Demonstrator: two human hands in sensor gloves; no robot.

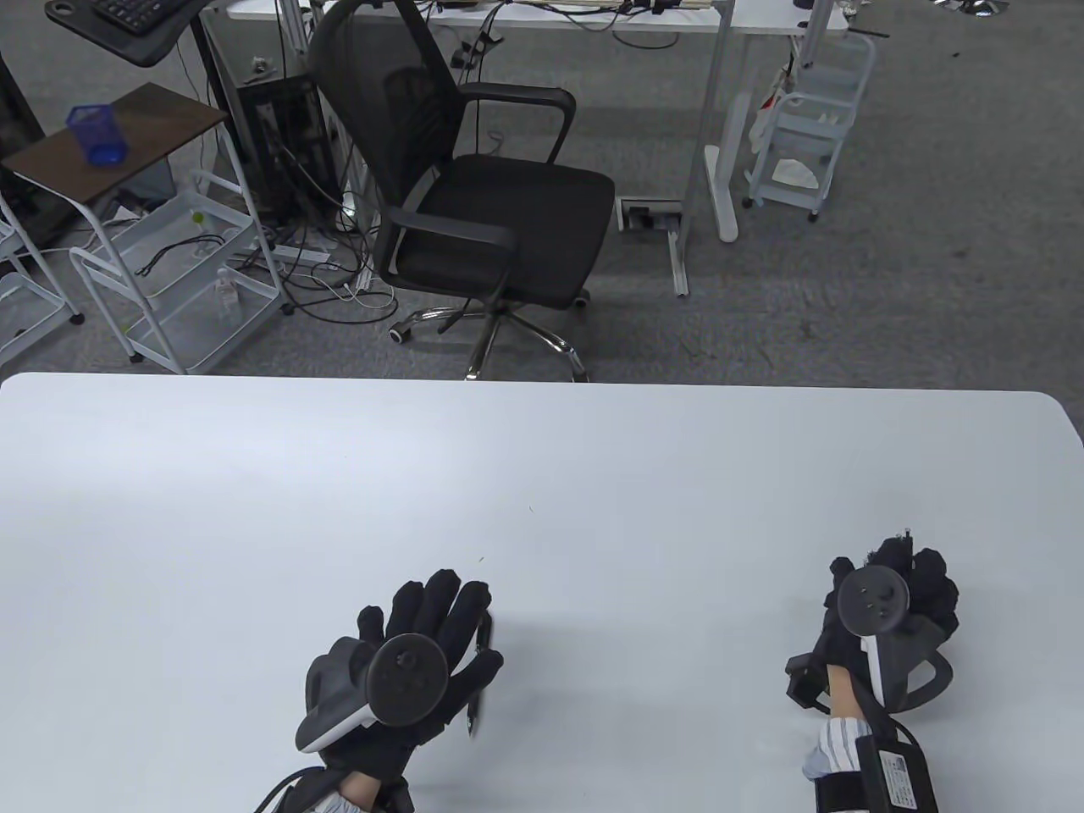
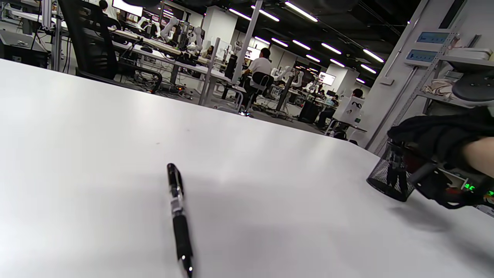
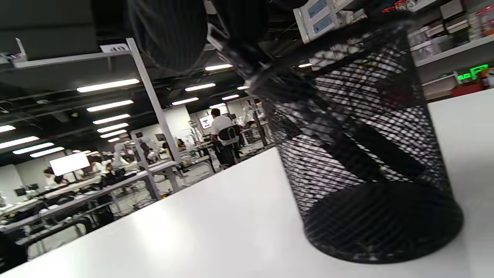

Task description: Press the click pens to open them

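Gloved and flat, the left hand (image 1: 406, 644) rests on the white table (image 1: 542, 474) with its fingers straight and relaxed, holding nothing; a black click pen (image 1: 479, 677) lies along its right edge, just beside the fingers, nib end toward the person. From the left wrist view the pen (image 2: 179, 218) sits alone on the bare surface, apparently set down within easy reach for the next press. Across the table, the right hand (image 1: 889, 593) hangs over a black mesh pen cup (image 3: 366, 162), its fingers curled down at the rim. The right wrist view shows dark fingertips (image 3: 170, 34) close around what seems a pen stem angled into the cup, but blur hides whether they grip it, so that hand's state cannot be told. At least one more dark pen leans inside the mesh. Judging by the layout, the cup serves as the store and pens are drawn one at a time. Beyond the table's far edge stand a black office chair (image 1: 474, 186) and white wire carts (image 1: 169, 279).
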